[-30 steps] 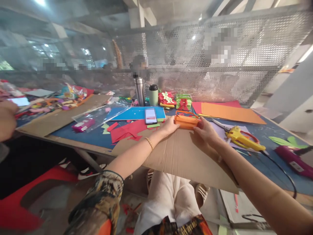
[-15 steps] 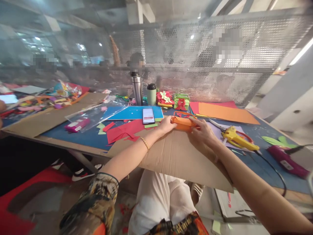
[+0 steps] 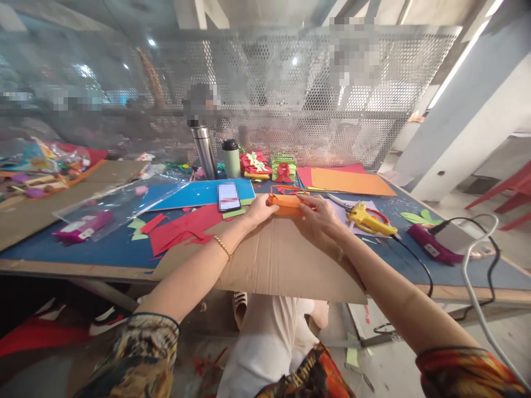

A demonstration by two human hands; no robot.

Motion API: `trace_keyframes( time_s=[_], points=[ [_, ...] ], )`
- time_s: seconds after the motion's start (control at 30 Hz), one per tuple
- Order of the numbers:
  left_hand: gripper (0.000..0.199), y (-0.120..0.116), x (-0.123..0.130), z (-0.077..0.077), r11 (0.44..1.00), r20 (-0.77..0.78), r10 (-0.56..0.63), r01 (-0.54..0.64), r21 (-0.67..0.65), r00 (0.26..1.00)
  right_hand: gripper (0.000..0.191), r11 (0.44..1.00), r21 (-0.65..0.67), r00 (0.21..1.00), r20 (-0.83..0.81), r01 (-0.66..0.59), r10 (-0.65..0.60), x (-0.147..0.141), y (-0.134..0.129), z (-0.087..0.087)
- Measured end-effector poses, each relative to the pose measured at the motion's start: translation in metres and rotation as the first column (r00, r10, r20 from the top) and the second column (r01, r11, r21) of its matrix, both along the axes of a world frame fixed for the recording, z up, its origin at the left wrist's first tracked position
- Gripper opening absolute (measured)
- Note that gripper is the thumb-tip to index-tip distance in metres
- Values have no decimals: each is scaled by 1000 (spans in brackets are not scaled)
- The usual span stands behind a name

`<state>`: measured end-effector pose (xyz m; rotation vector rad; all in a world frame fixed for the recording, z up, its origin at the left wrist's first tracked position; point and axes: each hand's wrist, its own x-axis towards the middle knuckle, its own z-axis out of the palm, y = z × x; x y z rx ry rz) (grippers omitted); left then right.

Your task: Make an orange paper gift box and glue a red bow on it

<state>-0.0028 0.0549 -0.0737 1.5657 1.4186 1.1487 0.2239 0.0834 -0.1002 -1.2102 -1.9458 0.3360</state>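
Observation:
A small folded orange paper basket (image 3: pixel 288 205) with a thin strip handle rests at the far edge of a brown cardboard sheet (image 3: pixel 265 257). My left hand (image 3: pixel 261 211) is closed on its left end, the thumb pressed against the near side. At the right end my right hand (image 3: pixel 320 214) grips it, fingers on the paper. The inside of the basket is hardly visible. Just right of that hand lie scissors (image 3: pixel 339 200) and a yellow corded tool that looks like a glue gun (image 3: pixel 368 219). Red paper pieces (image 3: pixel 172 232) lie left of the cardboard.
A phone (image 3: pixel 229 197) lies on a blue sheet (image 3: pixel 186 193). Behind stand a steel flask (image 3: pixel 204 152), a green cup (image 3: pixel 230 160), red paper baskets (image 3: pixel 254 164) and a green one (image 3: pixel 284 168). Orange sheets (image 3: pixel 352 181) lie back right, near a magenta power block (image 3: pixel 435 243) with cables.
My view has turned to the right, so the table things appear further left. Both hands still hold the orange basket in much the same way.

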Motion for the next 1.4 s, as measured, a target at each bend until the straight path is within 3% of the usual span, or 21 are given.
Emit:
trace_keyframes(
  time_s=[0.17, 0.27, 0.33, 0.43, 0.53, 0.6, 0.67, 0.77, 1.03, 1.23, 1.4],
  points=[
    [13, -10, 3, 13, 996, 31, -71, 73, -47, 997, 45, 996, -94, 996, -91, 6, -15, -3, -10, 7],
    [11, -13, 5, 17, 981, 84, -138, 147, -125, 987, 44, 992, -101, 994, -77, 72, -80, 0, -16, 13],
    [16, -14, 6, 18, 971, 100, -153, 169, -169, 983, 42, 987, -13, 987, -1, 163, -163, 4, -22, 18],
    [17, -15, 7, 18, 964, 102, -158, 176, -201, 982, 42, 935, 292, 951, 172, 200, -257, 9, -27, 28],
    [15, -18, 9, 18, 957, 104, -168, 188, -221, 980, 35, 917, 396, 949, 306, -52, -78, 10, -24, 37],
    [15, -19, 9, 17, 954, 114, -173, 195, -228, 978, 28, 927, 306, 915, 395, -217, 84, 7, -16, 42],
    [15, -18, 9, 16, 954, 136, -166, 194, -230, 977, 24, 938, 167, 864, 463, -305, 198, 4, -7, 46],
    [13, -15, 7, 13, 956, 163, -149, 184, -228, 975, 20, 948, 63, 843, 479, -311, 245, 1, 5, 45],
    [9, -14, -2, 14, 930, 272, -193, 264, -255, 943, 21, 969, 135, 936, 316, -208, 157, -3, 8, 23],
    [13, -21, -6, 23, 902, 340, -227, 328, -279, 913, 23, 948, 142, 929, 283, -284, 236, -4, 2, 24],
    [16, -22, -7, 21, 921, 317, -195, 285, -267, 928, 16, 920, 192, 904, 333, -343, 267, -10, -8, 26]
  ],
)
